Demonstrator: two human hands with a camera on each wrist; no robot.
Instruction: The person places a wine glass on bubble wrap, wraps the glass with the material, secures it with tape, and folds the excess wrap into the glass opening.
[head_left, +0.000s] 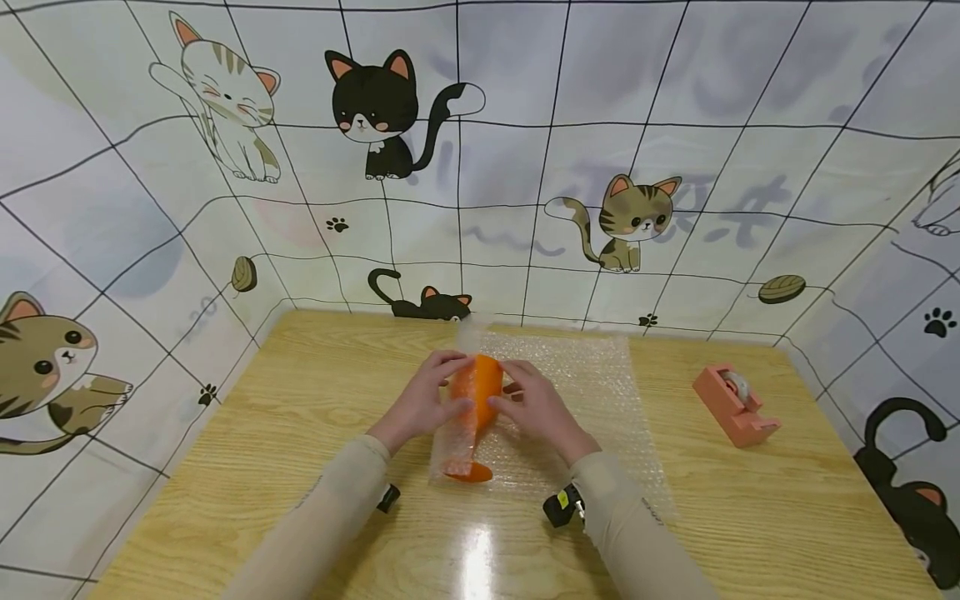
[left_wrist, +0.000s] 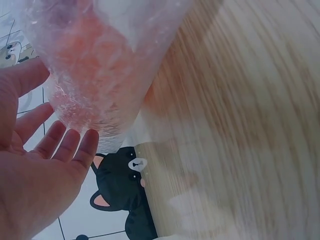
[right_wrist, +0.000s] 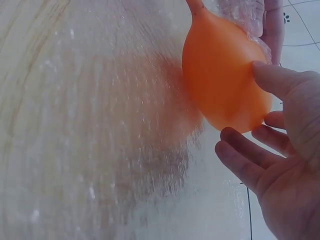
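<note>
An orange goblet (head_left: 489, 390) lies on its side on a sheet of bubble wrap (head_left: 577, 392), its foot (head_left: 477, 473) toward the person. A flap of the wrap covers the goblet's left side. My left hand (head_left: 429, 398) holds this flap against the bowl, thumb and fingers spread around it; in the left wrist view the fingertips touch the bubble wrap (left_wrist: 95, 65). From the other side my right hand (head_left: 538, 407) holds the bare part of the bowl. In the right wrist view its thumb rests on the orange bowl (right_wrist: 225, 75), with the fingers near the rim.
A pink tape dispenser (head_left: 738, 406) with a roll of clear tape stands on the right of the wooden table (head_left: 315, 383). A cloth with cat drawings (head_left: 510, 167) hangs behind and along both sides. Small black cameras (head_left: 561, 507) sit at both wrists.
</note>
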